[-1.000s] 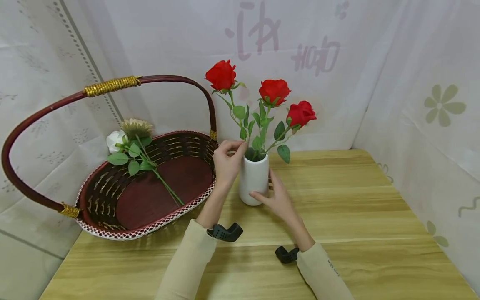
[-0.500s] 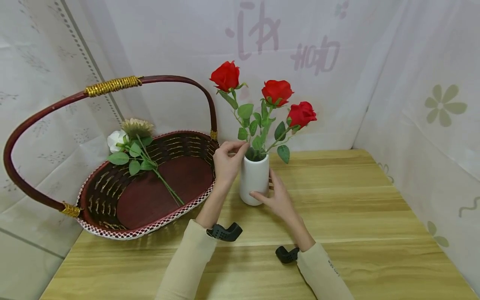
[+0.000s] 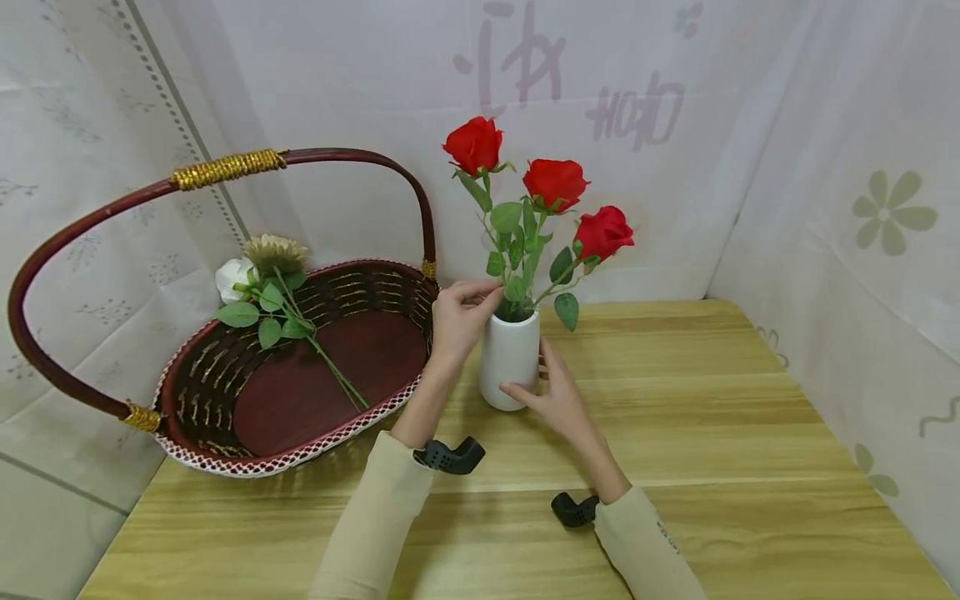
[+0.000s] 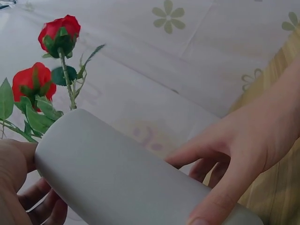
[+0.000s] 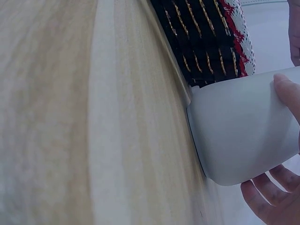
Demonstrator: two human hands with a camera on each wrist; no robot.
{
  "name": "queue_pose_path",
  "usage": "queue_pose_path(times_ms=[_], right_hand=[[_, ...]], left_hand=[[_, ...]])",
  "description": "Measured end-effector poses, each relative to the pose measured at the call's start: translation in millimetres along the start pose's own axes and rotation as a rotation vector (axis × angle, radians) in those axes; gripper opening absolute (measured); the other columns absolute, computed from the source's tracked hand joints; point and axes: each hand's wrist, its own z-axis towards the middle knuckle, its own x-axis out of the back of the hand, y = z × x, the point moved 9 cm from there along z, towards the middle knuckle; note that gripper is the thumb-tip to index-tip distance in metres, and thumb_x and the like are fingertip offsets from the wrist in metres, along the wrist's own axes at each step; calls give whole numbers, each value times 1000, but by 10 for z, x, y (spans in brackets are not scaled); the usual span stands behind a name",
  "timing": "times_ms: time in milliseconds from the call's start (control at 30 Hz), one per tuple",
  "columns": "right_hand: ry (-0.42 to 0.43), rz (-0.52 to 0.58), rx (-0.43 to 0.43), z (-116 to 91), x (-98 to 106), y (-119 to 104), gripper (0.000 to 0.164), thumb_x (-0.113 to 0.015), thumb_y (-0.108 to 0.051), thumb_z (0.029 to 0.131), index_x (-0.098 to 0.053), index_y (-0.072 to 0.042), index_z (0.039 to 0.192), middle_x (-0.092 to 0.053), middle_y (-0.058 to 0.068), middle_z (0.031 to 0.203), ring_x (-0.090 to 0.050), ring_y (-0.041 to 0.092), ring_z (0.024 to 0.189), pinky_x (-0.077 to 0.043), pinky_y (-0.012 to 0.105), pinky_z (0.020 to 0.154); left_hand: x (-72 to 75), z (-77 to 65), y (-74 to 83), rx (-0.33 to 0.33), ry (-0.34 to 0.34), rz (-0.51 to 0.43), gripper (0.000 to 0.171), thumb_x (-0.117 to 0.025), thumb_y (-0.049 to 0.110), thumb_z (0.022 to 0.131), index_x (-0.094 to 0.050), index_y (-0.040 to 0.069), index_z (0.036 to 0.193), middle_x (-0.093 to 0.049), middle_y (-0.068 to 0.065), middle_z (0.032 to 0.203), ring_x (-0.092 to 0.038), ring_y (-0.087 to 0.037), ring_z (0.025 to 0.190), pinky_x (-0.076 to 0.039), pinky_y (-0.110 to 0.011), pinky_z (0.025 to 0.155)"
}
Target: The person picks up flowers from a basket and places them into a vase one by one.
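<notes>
A white vase (image 3: 510, 367) stands upright on the table, holding three red roses. My left hand (image 3: 457, 325) is at the left of its rim, thumb and fingers pinching the stem of the leftmost rose (image 3: 474, 146); the pinched spot is mostly hidden. The middle rose (image 3: 556, 184) and the right rose (image 3: 604, 232) lean out of the vase untouched. Low on the vase's right side, my right hand (image 3: 558, 400) grips it, thumb in front and fingers behind. In the right wrist view, the fingers (image 5: 268, 190) curl round the vase wall.
A dark woven basket (image 3: 300, 462) with a tall arched handle (image 3: 360, 157) stands left of the vase. A white flower (image 3: 236, 280) and a beige flower (image 3: 274, 252) lie across its rim, stems inside. Printed curtains (image 3: 795, 208) hang behind the wooden table (image 3: 675, 417).
The leftmost rose has swung right, closer to the middle rose, as my left hand shifted slightly right along with its stem. My right hand and the vase have stayed in place.
</notes>
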Motion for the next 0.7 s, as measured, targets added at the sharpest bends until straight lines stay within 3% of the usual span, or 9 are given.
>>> queue_pose_path(times_ms=[700], right_hand=[[-7, 19, -2, 20, -2, 13, 91, -82, -33, 87, -28, -21, 159, -43, 8, 150, -50, 28, 128, -48, 48, 103]], left_hand=[[82, -85, -60, 46, -39, -87, 23, -74, 24, 94, -79, 10, 111, -74, -4, 108, -65, -18, 95, -53, -33, 82]])
